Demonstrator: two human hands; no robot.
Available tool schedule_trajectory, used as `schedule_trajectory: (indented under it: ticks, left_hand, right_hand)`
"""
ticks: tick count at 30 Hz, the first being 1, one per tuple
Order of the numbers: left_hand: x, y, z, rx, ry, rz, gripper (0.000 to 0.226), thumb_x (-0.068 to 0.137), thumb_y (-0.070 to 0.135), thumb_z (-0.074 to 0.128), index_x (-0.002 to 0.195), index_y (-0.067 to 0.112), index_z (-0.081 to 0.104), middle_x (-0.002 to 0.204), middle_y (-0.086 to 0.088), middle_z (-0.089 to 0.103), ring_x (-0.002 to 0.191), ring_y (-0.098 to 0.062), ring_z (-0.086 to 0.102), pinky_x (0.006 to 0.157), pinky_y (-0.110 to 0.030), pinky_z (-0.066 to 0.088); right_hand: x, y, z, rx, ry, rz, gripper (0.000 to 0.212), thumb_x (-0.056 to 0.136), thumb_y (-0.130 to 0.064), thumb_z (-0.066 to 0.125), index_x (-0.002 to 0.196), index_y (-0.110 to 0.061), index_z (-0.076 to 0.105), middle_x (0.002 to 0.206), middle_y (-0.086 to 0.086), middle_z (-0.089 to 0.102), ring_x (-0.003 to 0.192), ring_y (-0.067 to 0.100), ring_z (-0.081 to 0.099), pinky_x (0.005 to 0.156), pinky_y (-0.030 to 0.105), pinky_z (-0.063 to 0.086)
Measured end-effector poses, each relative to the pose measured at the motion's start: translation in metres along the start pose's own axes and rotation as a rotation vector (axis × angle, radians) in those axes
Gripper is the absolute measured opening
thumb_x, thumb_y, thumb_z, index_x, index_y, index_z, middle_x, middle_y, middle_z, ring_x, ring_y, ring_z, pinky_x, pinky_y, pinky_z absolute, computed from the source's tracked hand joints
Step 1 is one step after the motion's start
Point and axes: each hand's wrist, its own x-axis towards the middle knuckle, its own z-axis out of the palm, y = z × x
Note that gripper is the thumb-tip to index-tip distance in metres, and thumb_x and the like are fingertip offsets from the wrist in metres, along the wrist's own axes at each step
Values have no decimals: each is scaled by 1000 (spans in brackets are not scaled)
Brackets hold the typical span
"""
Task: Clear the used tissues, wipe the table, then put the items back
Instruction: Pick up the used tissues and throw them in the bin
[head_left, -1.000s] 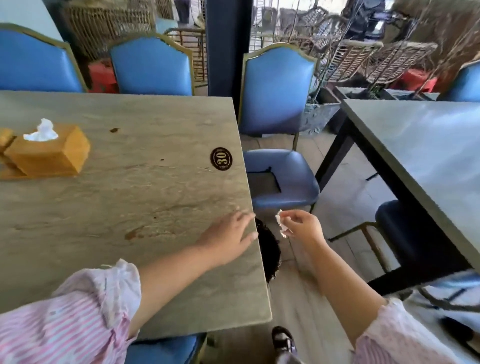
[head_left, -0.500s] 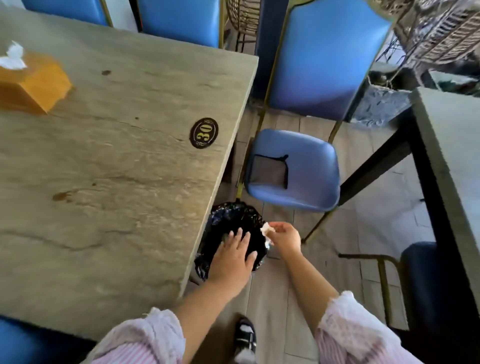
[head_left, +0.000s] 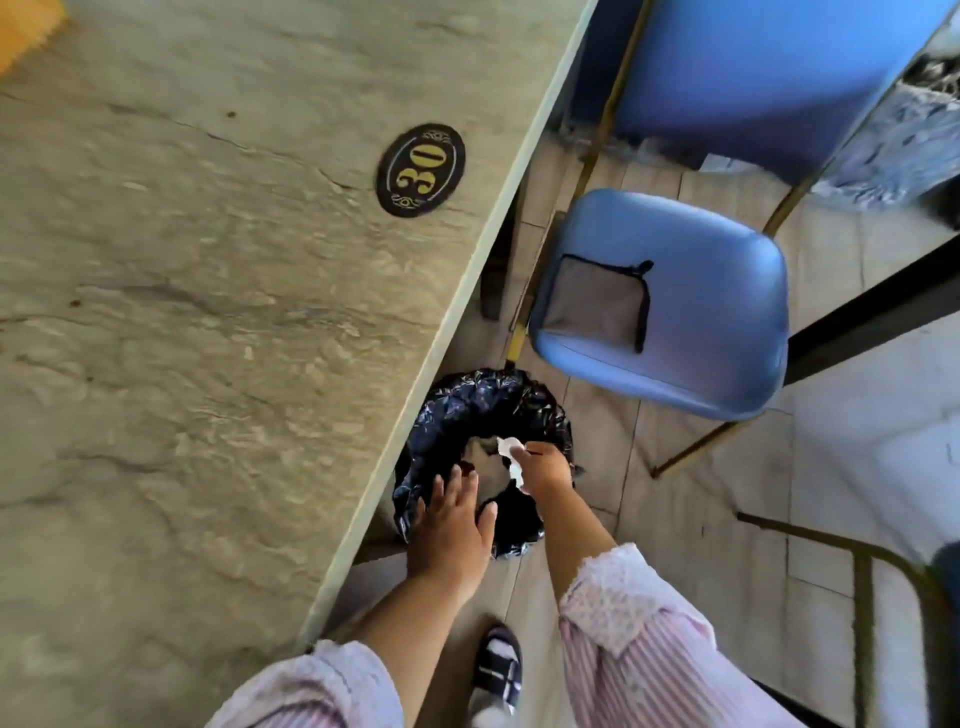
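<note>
While pinched in the right hand (head_left: 545, 467), a crumpled tissue (head_left: 511, 460) is held over the bin's mouth.
The tissue, a wrinkled white strip, is seen with its long axis running roughly up and down the frame. The round bin (head_left: 452, 410), lined with glossy, crinkled black plastic, is set on the floor beside the rough, stone-textured table (head_left: 208, 364). The left hand (head_left: 452, 525) is spread flat, fingers straight, over the bin's near rim.
</note>
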Motion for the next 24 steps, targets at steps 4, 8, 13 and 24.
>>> schedule_trajectory:
  ticks: [4, 8, 13, 24]
  left_hand:
    - [5, 6, 3, -8, -26, -13, 55, 101, 40, 19, 151, 21, 10, 160, 0, 0, 148, -19, 0, 119, -39, 7]
    - [-4, 17, -10, -39, -21, -12, 54, 101, 41, 19, 151, 23, 12, 160, 1, 0, 148, -18, 0, 119, -39, 8]
    - [-48, 40, -51, -285, -9, 83, 52, 101, 39, 23, 150, 22, 16, 160, -1, 2, 148, -15, 1, 118, -35, 10]
    - [-181, 18, -189, -579, 330, 420, 38, 99, 32, 38, 134, 20, 49, 135, 5, 53, 124, -5, 49, 98, -12, 34]
  right_hand:
    - [-7, 2, -8, 106, -56, 35, 33, 92, -23, 54, 121, -7, 58, 84, 5, 54, 76, 19, 50, 70, 30, 44]
    - [-33, -10, -32, 139, 3, -41, 23, 94, -18, 49, 110, -10, 63, 93, 4, 62, 88, 21, 57, 86, 39, 50]
    - [-98, -43, -66, 81, 121, -247, 23, 93, -19, 49, 107, -10, 65, 95, 0, 64, 90, 18, 60, 86, 36, 51]
    - [-261, -152, -86, 29, 138, -807, 18, 94, -17, 50, 102, -14, 67, 91, -7, 64, 74, 4, 56, 63, 10, 40]
